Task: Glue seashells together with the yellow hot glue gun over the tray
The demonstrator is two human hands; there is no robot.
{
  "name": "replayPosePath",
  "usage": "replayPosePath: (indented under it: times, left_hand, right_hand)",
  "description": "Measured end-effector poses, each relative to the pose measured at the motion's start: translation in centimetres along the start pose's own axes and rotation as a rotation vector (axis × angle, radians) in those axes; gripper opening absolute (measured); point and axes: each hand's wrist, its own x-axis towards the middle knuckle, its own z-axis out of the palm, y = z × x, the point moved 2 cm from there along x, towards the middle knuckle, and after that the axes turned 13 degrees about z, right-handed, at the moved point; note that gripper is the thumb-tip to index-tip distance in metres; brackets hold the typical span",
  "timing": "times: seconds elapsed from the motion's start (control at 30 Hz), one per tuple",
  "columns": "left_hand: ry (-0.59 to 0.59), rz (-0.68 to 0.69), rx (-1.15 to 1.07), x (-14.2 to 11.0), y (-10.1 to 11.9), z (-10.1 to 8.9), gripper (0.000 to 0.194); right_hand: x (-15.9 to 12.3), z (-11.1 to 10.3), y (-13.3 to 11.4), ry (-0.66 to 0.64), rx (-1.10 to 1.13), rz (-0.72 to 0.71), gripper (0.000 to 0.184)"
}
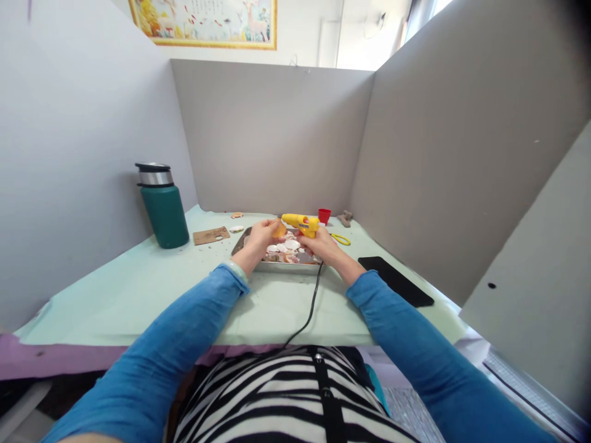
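Over the shallow metal tray (258, 266) of pale seashells on the mint-covered surface (138, 289), the left hand (260, 237) pinches a small orange shell (279, 231) toward the nozzle of the yellow plastic glue gun (302, 224), which the right hand (318, 241) clasps, apparently to take glue.

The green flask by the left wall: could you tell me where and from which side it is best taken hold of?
Judging by its pose, take the green flask around its straight body, below the steel lid, coming from its right side. It stands upright and the wall is close on its left; the cloth-covered table beside it is open there.
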Motion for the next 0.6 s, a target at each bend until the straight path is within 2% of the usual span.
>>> replayPosePath:
  times: [0.1,0.33,0.6]
  left_hand:
    - [-0.034,0.015,-0.030,0.11,-0.12,0.03,0.009]
    - [0.048,0.006,-0.020,0.25,-0.04,-0.06,0.017]
    - [0.034,0.020,-0.017,0.03,0.29,0.10,0.014]
  right_hand:
    - [-0.02,-0.02,-0.01,0.005,0.006,0.005,0.016]
    - [0.12,-0.03,0.19,0.032,-0.017,0.010,0.018]
    - [0.19,-0.12,0.32,0.043,-0.085,0.000,0.019]
